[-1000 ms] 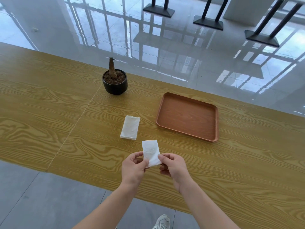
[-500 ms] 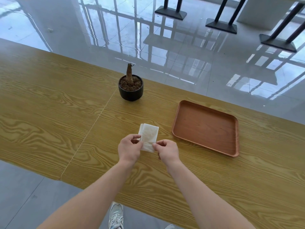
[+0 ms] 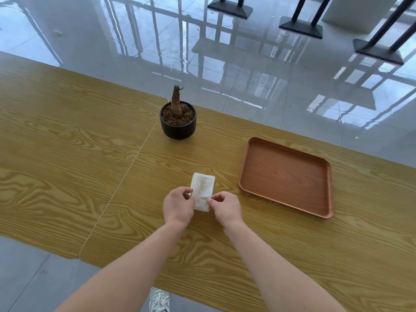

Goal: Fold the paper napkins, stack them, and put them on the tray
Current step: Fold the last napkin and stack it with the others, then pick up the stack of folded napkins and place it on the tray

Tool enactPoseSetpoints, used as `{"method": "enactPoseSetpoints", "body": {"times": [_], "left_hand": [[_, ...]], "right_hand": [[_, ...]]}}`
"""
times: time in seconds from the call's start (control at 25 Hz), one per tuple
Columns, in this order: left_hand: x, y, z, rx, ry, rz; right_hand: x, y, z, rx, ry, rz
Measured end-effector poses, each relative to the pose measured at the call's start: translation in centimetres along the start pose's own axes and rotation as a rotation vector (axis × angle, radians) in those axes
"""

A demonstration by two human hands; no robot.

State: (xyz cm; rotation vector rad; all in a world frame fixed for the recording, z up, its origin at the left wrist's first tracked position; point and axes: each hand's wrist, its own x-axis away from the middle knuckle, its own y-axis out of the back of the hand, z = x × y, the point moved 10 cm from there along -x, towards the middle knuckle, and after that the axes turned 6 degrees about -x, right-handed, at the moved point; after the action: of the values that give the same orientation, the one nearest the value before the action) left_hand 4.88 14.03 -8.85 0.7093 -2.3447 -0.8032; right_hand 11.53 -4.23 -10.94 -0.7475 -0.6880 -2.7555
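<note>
A glossy tiled floor (image 3: 247,75) is filling the far half of the view, from ten o'clock round to two o'clock, with black table bases (image 3: 300,27) standing on it at about one o'clock. A long wood-grain table (image 3: 67,154) is running across the near half, a thin seam crossing it at about eight o'clock.

A brown rectangular tray (image 3: 286,176) is lying on the table at three o'clock from the napkins, apart from them, with nothing resting inside it. A small black pot (image 3: 177,129) of soil, with a bare cut stump (image 3: 176,99) sticking up, is sitting at twelve o'clock from the napkins, near the table's far edge.

Both forearms are reaching in from six o'clock. The left hand (image 3: 177,208) is pinching the near left edge of the folded white paper napkins (image 3: 202,190) between curled thumb and fingers, and the right hand (image 3: 227,207) is pinching the near right corner in the same way. The napkins are lying just left of the table's middle, between the two hands, with layered edges showing at the far end. Whether they are resting fully on the wood, I cannot tell.

A white sneaker (image 3: 159,300) is showing at six o'clock, below the table's near edge.
</note>
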Motion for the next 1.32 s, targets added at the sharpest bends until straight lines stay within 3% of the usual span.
{"method": "enactPoseSetpoints", "body": {"times": [0.6, 0.76, 1.0, 1.16, 1.32], "left_hand": [[0.1, 0.2, 0.1, -0.015, -0.026, -0.112], [0.8, -0.4, 0.3, -0.123, -0.079, -0.085], [0.8, 0.0, 1.1, -0.084, 0.004, -0.071], [3.1, -0.3, 4.1, 0.131, 0.24, -0.064], [6.4, -3.8, 6.1, 0.575, 0.62, 0.043]], "right_hand": [[-0.7, 0.4, 0.1, 0.019, 0.004, 0.037], [-0.7, 1.0, 0.0, 0.114, 0.065, 0.024], [-0.8, 1.5, 0.9, 0.139, 0.103, 0.041], [-1.2, 2.6, 5.0, 0.305, 0.394, -0.045], [-2.9, -0.5, 7.7, 0.561, 0.494, 0.115]]}}
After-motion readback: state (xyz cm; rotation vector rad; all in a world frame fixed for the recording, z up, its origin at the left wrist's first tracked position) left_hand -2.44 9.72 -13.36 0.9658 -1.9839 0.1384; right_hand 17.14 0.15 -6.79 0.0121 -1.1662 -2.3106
